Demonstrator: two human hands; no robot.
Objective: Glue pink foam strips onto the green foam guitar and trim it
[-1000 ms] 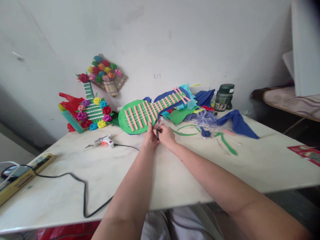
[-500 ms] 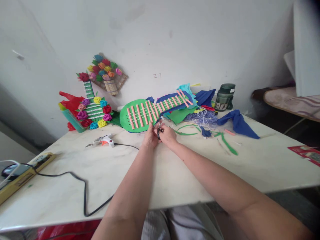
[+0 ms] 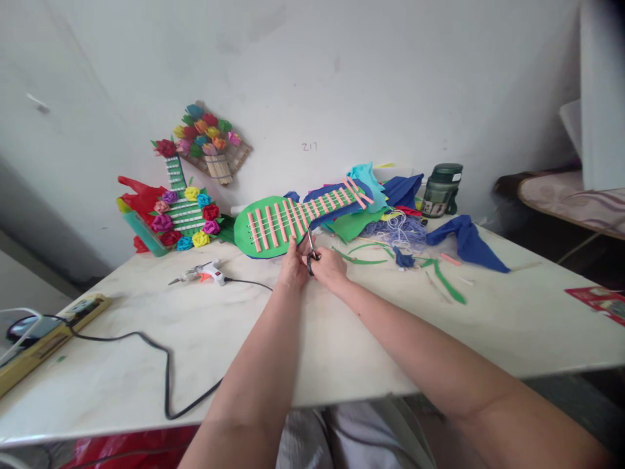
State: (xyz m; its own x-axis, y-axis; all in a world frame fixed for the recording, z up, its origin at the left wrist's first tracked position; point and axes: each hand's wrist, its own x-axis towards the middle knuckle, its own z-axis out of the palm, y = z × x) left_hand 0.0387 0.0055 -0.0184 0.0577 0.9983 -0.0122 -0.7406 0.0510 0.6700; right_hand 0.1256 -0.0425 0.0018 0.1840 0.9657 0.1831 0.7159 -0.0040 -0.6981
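A green paper lute (image 3: 243, 233) with pink crossbars and white strings lies tilted ahead of me, its neck pointing right over a blue backing. My left hand (image 3: 293, 264) grips the lower edge of its body, thumb on top by the last long bars. In my right hand (image 3: 331, 268) is a pair of scissors (image 3: 312, 254) with dark handles, fingers closed around the loops. The blades point up at the lute's edge where body meets neck. Whether they are biting into the blue sheet is too small to tell.
A glue gun (image 3: 209, 272) lies at left, its cord crossing the table to a power strip (image 3: 53, 339). A flower-trimmed paper guitar (image 3: 183, 208) leans behind it. Blue cloth-like paper (image 3: 469, 244), green scraps (image 3: 446, 283) and a dark green bottle (image 3: 441, 190) are on the right.
The scissors' blades have tilted a little to the left at the lute's edge. Both hands stay almost in place, and the camera view has shifted slightly.
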